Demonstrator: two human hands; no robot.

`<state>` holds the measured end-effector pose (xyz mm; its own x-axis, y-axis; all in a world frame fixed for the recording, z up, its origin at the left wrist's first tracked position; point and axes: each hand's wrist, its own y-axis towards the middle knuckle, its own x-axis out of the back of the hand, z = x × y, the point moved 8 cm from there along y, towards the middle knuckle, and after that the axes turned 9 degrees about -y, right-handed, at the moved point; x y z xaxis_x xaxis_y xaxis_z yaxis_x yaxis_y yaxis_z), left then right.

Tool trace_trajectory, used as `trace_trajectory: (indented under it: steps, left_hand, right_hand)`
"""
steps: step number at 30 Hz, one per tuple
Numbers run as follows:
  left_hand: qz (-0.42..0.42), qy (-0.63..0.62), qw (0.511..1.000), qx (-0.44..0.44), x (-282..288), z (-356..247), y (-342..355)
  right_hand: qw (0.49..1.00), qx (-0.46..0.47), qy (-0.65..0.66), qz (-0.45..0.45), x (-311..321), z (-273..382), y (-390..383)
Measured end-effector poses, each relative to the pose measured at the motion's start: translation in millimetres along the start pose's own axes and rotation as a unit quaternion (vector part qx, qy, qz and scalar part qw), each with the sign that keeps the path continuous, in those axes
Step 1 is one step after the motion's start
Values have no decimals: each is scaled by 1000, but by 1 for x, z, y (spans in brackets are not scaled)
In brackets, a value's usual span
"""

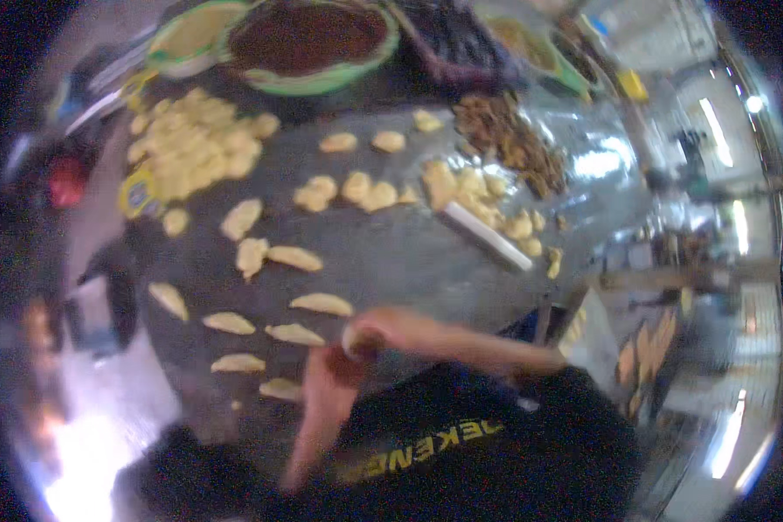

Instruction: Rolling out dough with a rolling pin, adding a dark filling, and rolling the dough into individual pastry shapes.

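My left hand [331,374] and my right hand [387,326] meet near the front of the grey work surface [383,244], closed around a small pale piece with a dark middle [363,342], probably dough; motion blurs its detail. Several pale crescent dough pieces [228,322] lie to the left of and behind my hands. Behind them are more small lumps [365,191] and a large pile of dough pieces [196,143]. A white bar [487,233] lies slantwise beside the dough lumps on the right.
Along the back stand a green-rimmed bowl of dark brown filling [309,87], a smaller bowl [191,35], a dark tray [444,39] and an oblong green container [522,39]. Brown chunks [509,143] lie in a heap at the back right. A pale tray [587,331] sits at the right front.
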<state>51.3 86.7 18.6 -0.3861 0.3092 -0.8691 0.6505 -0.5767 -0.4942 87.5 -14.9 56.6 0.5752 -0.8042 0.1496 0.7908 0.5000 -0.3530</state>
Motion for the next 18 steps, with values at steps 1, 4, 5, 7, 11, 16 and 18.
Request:
trace_trajectory:
  steps: [1, 4, 5, 7, 11, 16, 18]
  left_hand:
    - [-102, 125, 987, 4, 9, 7, -9]
    - [-146, 366, 919, -1, 23, 31, -11]
    - [-91, 463, 881, -17, 16, 38, -5]
    - [-99, 546, 831, -16, 15, 45, 4]
    - [-45, 331, 937, -103, -29, 103, 35]
    - [-63, 220, 966, -119, -42, 160, 53]
    - [-51, 211, 971, -103, -60, 193, 59]
  right_hand:
    - [1000, 0, 9, -19, -6, -9, -15]
    - [987, -129, 10, -98, 1, -55, -61]
    - [981, -155, -33, -114, 13, -60, -76]
    - [972, -181, -70, -132, 31, -72, -104]
    - [967, -86, 66, -230, 62, -84, -153]
    - [956, -92, 113, -256, 126, -74, -212]
    - [924, -75, -40, -372, 201, -111, -240]
